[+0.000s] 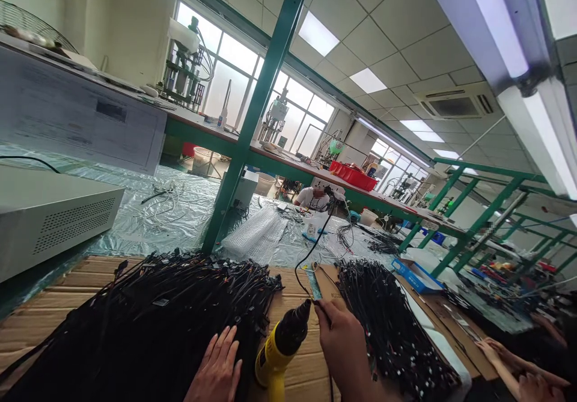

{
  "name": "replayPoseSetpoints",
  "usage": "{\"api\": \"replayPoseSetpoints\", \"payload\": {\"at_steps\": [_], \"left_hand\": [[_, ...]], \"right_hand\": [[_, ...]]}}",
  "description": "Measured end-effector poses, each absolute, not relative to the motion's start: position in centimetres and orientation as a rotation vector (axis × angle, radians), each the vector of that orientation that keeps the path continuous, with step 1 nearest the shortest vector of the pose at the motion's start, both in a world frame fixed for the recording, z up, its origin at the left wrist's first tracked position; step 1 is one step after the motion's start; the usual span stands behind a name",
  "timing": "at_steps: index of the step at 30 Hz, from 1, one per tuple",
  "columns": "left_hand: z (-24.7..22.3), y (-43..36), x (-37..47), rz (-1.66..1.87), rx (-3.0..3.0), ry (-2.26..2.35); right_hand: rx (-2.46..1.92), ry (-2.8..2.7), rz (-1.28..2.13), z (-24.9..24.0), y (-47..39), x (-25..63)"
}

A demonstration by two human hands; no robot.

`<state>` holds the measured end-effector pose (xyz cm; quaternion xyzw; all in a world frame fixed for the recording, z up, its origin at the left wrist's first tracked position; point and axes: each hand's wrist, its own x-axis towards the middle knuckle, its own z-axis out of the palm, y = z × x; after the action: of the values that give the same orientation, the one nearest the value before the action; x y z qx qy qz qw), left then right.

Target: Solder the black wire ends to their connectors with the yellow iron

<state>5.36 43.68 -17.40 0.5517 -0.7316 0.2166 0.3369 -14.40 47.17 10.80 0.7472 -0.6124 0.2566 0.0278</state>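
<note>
My left hand (216,366) lies flat with its fingers stretched out at the right edge of a large heap of black cables (157,312). Pinched in my right hand (343,345) is a thin black cable (296,270), which curves up and away from my fingertips. Between my hands a yellow heat gun (273,360) stands with its black nozzle pointing up and right, its tip close to the cable and my right fingers. Whether the nozzle touches the cable I cannot tell. A second bundle of black cables (392,330) lies to the right of my right hand.
Cardboard (288,294) covers the bench front. A grey perforated metal box (67,222) stands left, and a green post (252,119) rises ahead. Bubble wrap (255,234) lies behind the cables. At right are a blue tray (417,276) and another person's hands (509,360).
</note>
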Motion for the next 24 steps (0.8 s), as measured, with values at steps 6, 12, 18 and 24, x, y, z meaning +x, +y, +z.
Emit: {"api": "replayPoseSetpoints", "payload": {"at_steps": [6, 12, 18, 24], "left_hand": [[-17.08, 43.73, 5.23, 0.554, 1.441, -1.9], [-17.18, 43.69, 5.29, 0.551, 1.444, -1.896], [-17.06, 43.74, 5.36, 0.559, 1.441, -1.896], [-16.87, 43.96, 5.34, 0.569, 1.444, -1.899]], "right_hand": [[2.292, -1.834, 0.734, 10.71, 47.04, -14.51], [2.304, -1.831, 0.739, 10.63, 46.96, -14.71], [2.342, -1.883, 0.768, 10.84, 47.1, -14.62], [2.484, -2.05, 1.11, 10.71, 47.2, -14.7]]}}
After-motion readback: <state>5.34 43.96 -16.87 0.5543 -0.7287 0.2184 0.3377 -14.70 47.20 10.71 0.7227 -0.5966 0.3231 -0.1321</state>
